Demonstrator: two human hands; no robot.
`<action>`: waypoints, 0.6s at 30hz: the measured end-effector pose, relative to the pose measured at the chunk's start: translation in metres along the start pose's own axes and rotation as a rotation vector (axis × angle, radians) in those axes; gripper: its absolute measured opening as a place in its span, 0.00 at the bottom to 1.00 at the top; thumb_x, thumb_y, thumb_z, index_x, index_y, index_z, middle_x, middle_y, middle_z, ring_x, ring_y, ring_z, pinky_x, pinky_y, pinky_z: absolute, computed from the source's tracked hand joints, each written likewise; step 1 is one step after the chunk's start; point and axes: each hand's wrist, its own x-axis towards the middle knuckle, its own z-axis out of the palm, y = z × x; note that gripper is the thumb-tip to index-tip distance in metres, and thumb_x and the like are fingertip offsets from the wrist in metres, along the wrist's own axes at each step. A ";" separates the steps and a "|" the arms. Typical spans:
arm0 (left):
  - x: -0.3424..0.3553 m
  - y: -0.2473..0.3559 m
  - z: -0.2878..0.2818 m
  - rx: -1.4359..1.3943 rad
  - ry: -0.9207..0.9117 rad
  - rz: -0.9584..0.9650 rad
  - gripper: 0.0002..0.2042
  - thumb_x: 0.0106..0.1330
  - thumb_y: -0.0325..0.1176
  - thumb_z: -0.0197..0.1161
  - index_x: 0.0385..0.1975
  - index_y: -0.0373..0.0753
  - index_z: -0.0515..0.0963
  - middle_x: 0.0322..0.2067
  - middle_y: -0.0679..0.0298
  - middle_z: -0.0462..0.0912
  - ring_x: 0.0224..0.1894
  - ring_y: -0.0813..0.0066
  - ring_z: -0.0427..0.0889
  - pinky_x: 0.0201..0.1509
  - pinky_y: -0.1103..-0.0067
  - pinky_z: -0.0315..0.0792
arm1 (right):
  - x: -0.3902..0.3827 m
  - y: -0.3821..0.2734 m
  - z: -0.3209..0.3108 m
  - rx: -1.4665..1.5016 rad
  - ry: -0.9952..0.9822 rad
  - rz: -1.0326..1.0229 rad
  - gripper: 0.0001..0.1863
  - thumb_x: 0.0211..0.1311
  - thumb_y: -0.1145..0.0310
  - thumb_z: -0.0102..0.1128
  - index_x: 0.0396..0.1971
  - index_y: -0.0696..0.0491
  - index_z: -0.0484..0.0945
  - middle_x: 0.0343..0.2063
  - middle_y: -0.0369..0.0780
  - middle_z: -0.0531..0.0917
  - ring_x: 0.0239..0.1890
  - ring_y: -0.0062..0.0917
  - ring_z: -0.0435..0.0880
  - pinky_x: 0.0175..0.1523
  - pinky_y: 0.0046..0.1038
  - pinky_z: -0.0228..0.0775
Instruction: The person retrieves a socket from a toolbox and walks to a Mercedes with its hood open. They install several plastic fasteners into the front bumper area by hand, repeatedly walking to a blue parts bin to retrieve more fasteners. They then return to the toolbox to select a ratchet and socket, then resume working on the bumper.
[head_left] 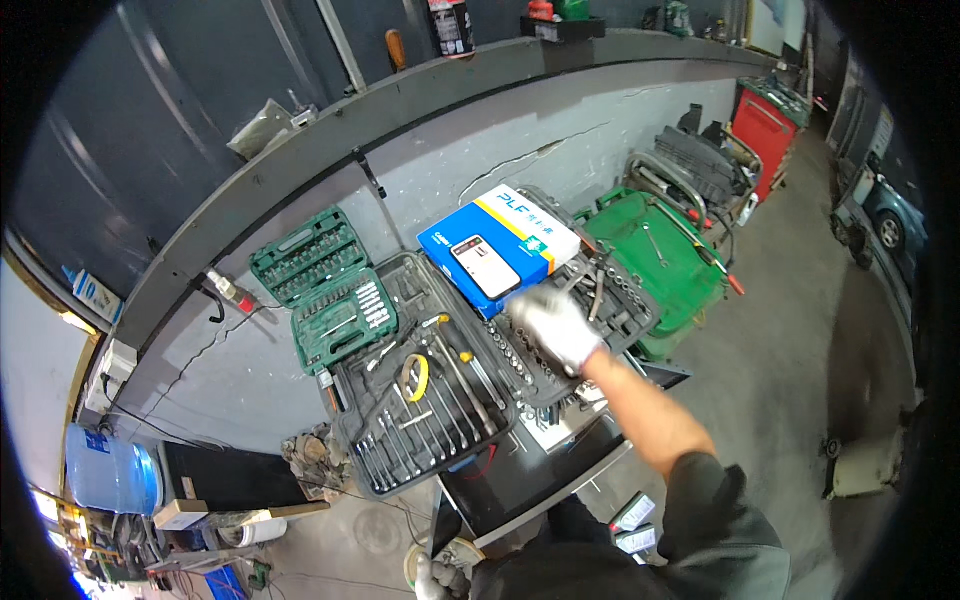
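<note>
Sockets (505,352) stand in rows in the dark tray (632,322) beneath and beside the gloved right hand (556,328), which hangs just off the near edge of the blue and white box (500,248). That hand is blurred, so I cannot tell how far its grip is open or whether it has hold of anything. The left hand (428,578) shows only in part at the lower edge, near a bucket (455,562), well apart from the tools; its grip cannot be told either.

To work well here, I would come down on one small piece at a time with thumb and fingertips, since thick glove fabric dulls the feel and could knock a neighbour out of its seat. The box covers part of the tools, so reaching from its near side, without nudging it, seems wise. Steadying the tray with the left hand would help, as it sits close to the edge of the black tabletop (520,485). The open wrench case (345,425), with a yellow band (421,380) on it, is best left undisturbed
</note>
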 end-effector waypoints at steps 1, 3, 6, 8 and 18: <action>-0.013 0.005 0.021 0.032 0.055 -0.078 0.30 0.81 0.60 0.41 0.13 0.53 0.55 0.08 0.77 0.49 0.08 0.80 0.46 0.10 0.78 0.45 | 0.046 0.008 -0.031 -0.319 0.110 -0.050 0.23 0.71 0.53 0.60 0.49 0.60 0.84 0.41 0.45 0.90 0.45 0.31 0.87 0.54 0.33 0.78; -0.021 0.013 0.033 -0.048 -0.031 -0.117 0.30 0.80 0.61 0.44 0.13 0.53 0.56 0.10 0.78 0.49 0.09 0.80 0.48 0.12 0.79 0.48 | 0.123 0.007 -0.056 -0.391 0.114 -0.095 0.27 0.70 0.50 0.59 0.54 0.60 0.83 0.50 0.50 0.88 0.56 0.36 0.85 0.64 0.34 0.73; -0.030 0.014 0.066 -0.152 0.003 -0.155 0.29 0.78 0.61 0.49 0.14 0.53 0.59 0.11 0.78 0.53 0.13 0.80 0.53 0.17 0.80 0.55 | 0.206 0.005 -0.071 -0.651 -0.036 -0.097 0.31 0.68 0.47 0.60 0.57 0.58 0.82 0.54 0.50 0.86 0.59 0.39 0.83 0.66 0.34 0.71; -0.033 0.013 0.073 -0.168 0.002 -0.163 0.25 0.78 0.57 0.54 0.19 0.51 0.66 0.17 0.75 0.62 0.20 0.79 0.62 0.28 0.79 0.65 | 0.232 0.008 -0.061 -0.704 -0.131 -0.057 0.30 0.67 0.46 0.60 0.57 0.57 0.83 0.55 0.49 0.86 0.60 0.39 0.83 0.67 0.34 0.71; -0.032 0.001 0.104 -0.237 -0.066 -0.073 0.21 0.72 0.59 0.62 0.30 0.47 0.73 0.28 0.68 0.74 0.33 0.71 0.73 0.37 0.76 0.70 | 0.276 0.028 -0.054 -0.750 -0.312 0.016 0.28 0.65 0.46 0.63 0.54 0.52 0.87 0.55 0.47 0.86 0.60 0.37 0.83 0.68 0.33 0.69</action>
